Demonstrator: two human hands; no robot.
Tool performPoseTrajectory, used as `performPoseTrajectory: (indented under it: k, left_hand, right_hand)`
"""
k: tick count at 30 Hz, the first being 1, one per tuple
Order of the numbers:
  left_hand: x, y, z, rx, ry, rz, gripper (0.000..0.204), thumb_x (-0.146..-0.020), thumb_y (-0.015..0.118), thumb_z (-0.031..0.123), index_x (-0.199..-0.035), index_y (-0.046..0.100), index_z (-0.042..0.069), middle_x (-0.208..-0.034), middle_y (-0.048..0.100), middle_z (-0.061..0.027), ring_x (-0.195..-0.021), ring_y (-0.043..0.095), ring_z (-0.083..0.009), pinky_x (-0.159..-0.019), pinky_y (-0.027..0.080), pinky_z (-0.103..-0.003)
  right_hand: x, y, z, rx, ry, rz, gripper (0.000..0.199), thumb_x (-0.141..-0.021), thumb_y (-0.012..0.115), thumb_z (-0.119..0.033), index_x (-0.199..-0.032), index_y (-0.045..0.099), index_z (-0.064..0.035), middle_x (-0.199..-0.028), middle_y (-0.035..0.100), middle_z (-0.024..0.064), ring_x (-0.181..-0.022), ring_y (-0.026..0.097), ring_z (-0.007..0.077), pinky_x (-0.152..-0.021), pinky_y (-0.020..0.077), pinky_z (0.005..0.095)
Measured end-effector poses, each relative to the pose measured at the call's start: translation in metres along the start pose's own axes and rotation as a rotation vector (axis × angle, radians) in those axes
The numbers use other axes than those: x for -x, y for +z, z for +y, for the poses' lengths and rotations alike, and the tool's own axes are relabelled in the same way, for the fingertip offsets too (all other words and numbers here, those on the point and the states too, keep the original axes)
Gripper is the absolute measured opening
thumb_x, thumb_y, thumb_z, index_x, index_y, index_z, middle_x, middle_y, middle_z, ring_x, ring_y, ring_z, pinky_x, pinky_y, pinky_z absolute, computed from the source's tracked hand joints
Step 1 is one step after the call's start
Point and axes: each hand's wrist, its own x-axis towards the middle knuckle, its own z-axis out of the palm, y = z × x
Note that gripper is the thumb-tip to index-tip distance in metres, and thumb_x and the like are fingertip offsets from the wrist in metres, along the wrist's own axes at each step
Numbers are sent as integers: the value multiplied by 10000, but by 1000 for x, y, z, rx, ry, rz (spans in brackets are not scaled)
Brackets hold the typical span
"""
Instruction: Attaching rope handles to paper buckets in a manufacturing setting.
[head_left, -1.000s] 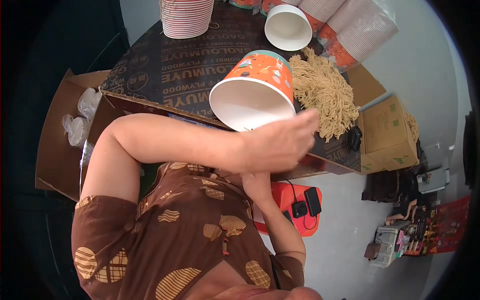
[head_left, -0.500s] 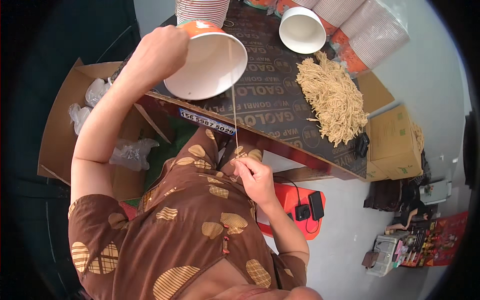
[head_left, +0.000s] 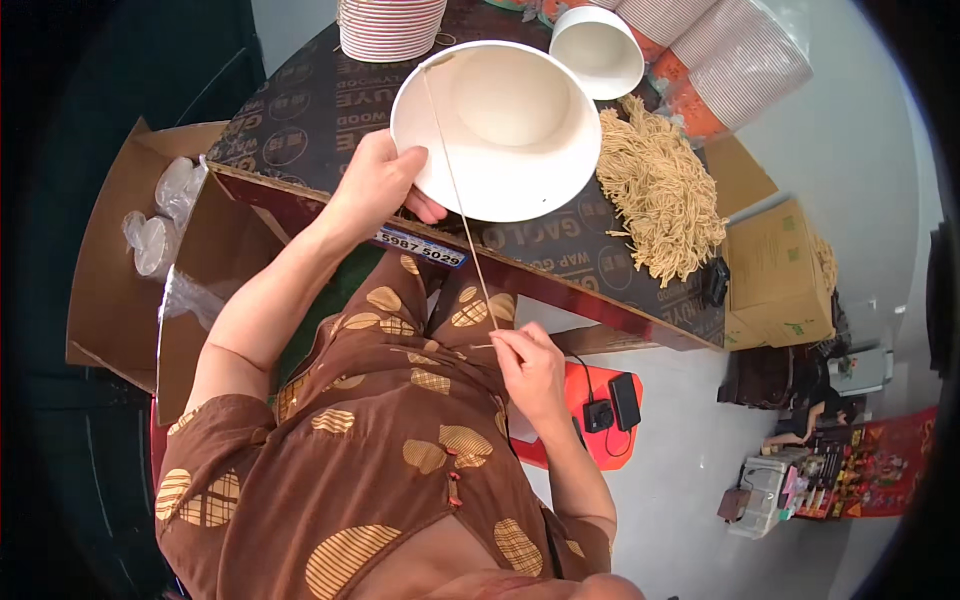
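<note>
While stacked cups (head_left: 392,28) and a string pile (head_left: 660,200) lie far, the left hand (head_left: 375,185) grips a tilted bowl (head_left: 497,130); the right hand (head_left: 530,365) seemingly pinches a taut string (head_left: 462,215).

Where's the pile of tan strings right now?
The pile of tan strings lies on the dark table, right of the big white paper bowl held by the left hand.

Small packing workshop. Beyond my left hand (head_left: 375,185), printed plywood worktable (head_left: 300,110) with stacked paper cups (head_left: 390,28); right of it, heap of tan strings (head_left: 660,200); cardboard boxes (head_left: 775,270) around my hands.
</note>
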Motion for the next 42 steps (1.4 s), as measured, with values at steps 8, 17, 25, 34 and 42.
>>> performPoseTrajectory:
  k: [8,17,25,34,42]
  left_hand:
    - [3,21,-10,245,-107,-106,319,-941,400,72,-1054,532,-197,-808,656,-229,-573,661,-245,-476,563,-294]
    - [12,26,-14,241,-213,-177,315,-962,417,85,-1073,533,-187,-736,663,-219,-524,660,-221,-449,561,-266]
    - [15,23,-14,190,-220,-208,321,-966,397,87,-1038,539,-191,-792,665,-224,-575,671,-241,-477,566,-289]
    - [16,22,-30,58,-73,-111,309,-997,411,116,-1033,569,-148,-756,674,-194,-541,662,-212,-474,555,-265]
    - [14,12,-30,88,-104,-137,299,-985,400,97,-1097,511,-157,-788,671,-204,-576,672,-214,-487,568,-266]
  right_hand:
    - [21,-22,33,-308,343,434,129,-964,568,-55,-1013,669,9,-734,650,21,-552,498,44,-493,387,199]
    - [10,-45,31,-824,326,939,302,-975,525,-41,-1254,571,63,-1065,677,114,-776,595,103,-658,488,234]
    - [13,-63,50,-1343,244,938,282,-994,526,-143,-1235,541,3,-1141,617,82,-1086,590,201,-904,462,333]
    - [-9,-65,6,-1223,188,549,99,-1002,497,-74,-1068,560,-36,-862,563,24,-500,306,32,-435,251,193]
    - [-22,-43,-10,-987,162,325,421,-965,558,-56,-1364,442,7,-908,653,72,-552,369,-5,-484,291,155]
